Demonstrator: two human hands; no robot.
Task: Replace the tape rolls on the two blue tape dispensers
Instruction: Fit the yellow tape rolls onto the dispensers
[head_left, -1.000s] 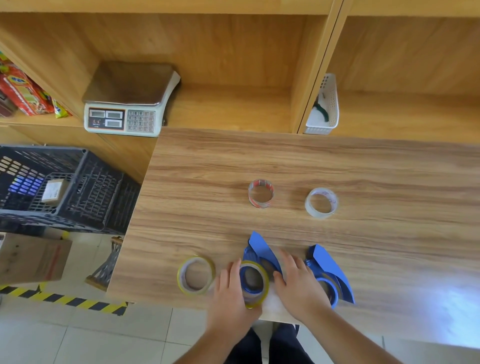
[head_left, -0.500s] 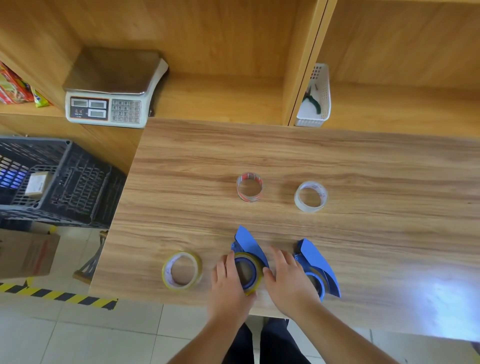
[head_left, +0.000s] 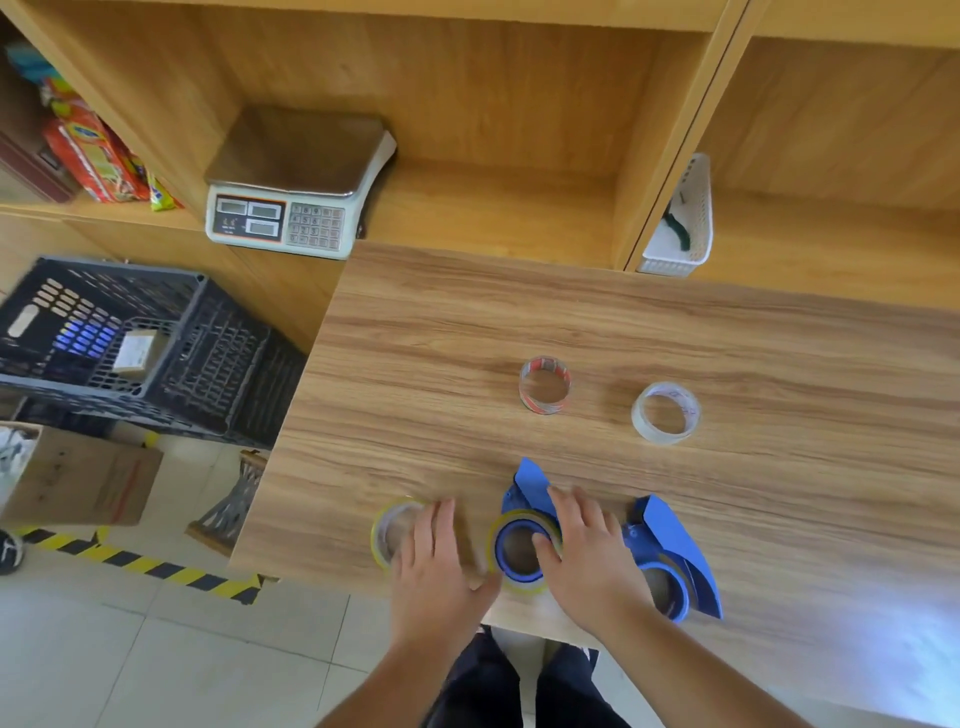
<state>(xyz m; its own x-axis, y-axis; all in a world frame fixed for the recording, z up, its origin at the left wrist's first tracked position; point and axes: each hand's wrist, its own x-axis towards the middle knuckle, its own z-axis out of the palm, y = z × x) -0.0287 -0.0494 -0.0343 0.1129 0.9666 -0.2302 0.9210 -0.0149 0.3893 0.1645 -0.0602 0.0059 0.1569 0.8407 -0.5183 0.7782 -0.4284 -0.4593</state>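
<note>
Two blue tape dispensers lie near the table's front edge. The left dispenser (head_left: 525, 493) carries a yellow-edged roll (head_left: 519, 582) on its hub. My right hand (head_left: 587, 556) grips this dispenser, thumb at the hub and fingers over the blue body. The right dispenser (head_left: 675, 551) lies just right of that hand, untouched. My left hand (head_left: 434, 566) is spread flat, with its fingers over the right side of a loose yellowish tape roll (head_left: 387, 530). Farther back stand a red-printed clear roll (head_left: 545, 385) and a plain clear roll (head_left: 666, 413).
The wooden table (head_left: 571, 322) ends close to my body and at its left edge. A weighing scale (head_left: 296, 208) sits on the shelf behind, with a white basket (head_left: 685, 223) to its right. A black crate (head_left: 130, 343) and a cardboard box (head_left: 83, 473) stand on the floor to the left.
My left hand has left the dispenser's roll and moved left onto the loose yellowish roll. My right hand stays on the left dispenser. The camera has shifted.
</note>
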